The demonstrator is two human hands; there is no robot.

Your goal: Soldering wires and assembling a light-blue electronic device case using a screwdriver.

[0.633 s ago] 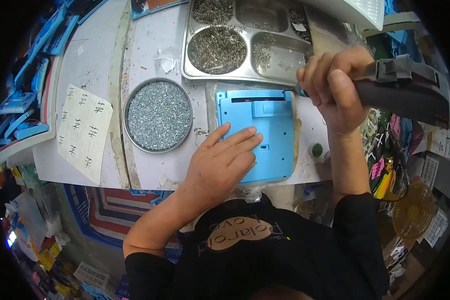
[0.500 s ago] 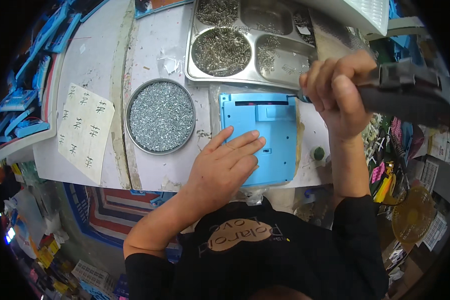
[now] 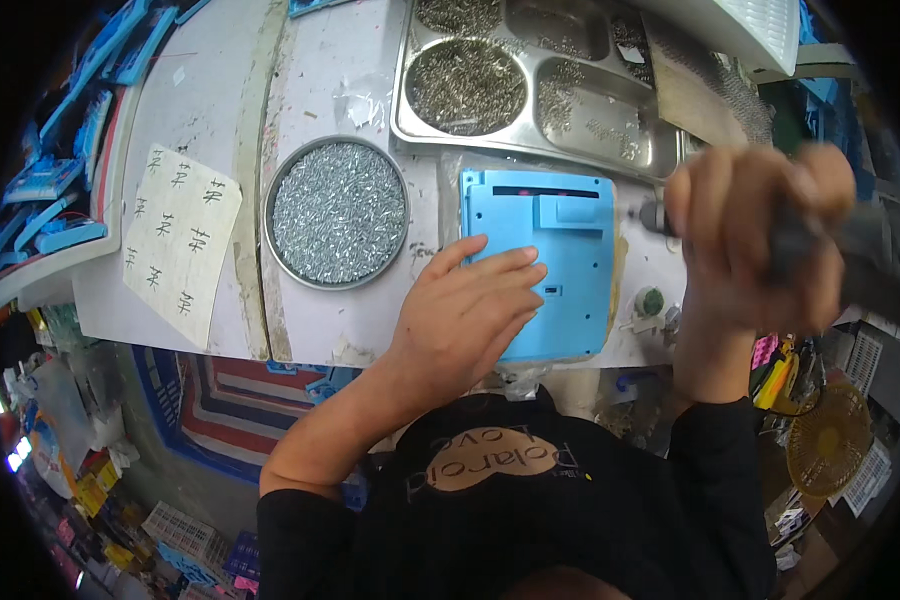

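A flat light-blue plastic housing [image 3: 572, 285] with a dark slot along its far end lies on the table before me. My left hand [image 3: 470, 308] rests on its left side, fingers stretched out and nothing in them. Over the table to the right of the housing, my right hand [image 3: 755, 235] is wrapped around a dark power screwdriver [image 3: 875, 255]. Its narrow tip points left and stays apart from the housing. Motion smears this hand and part of the tool.
A round tin of small silvery metal pieces [image 3: 338, 215] stands left of the housing. Beyond it, a steel compartment tray [image 3: 610, 140] holds small screws. A handwritten paper sheet [image 3: 185, 240] lies at left, near a bin of blue plastic parts [image 3: 55, 190]. A small green-topped object [image 3: 650, 302] sits at right.
My right hand and the screwdriver have moved off the housing's far right corner, rightward and toward me. My left hand stays on the housing. The whole view has shifted slightly.
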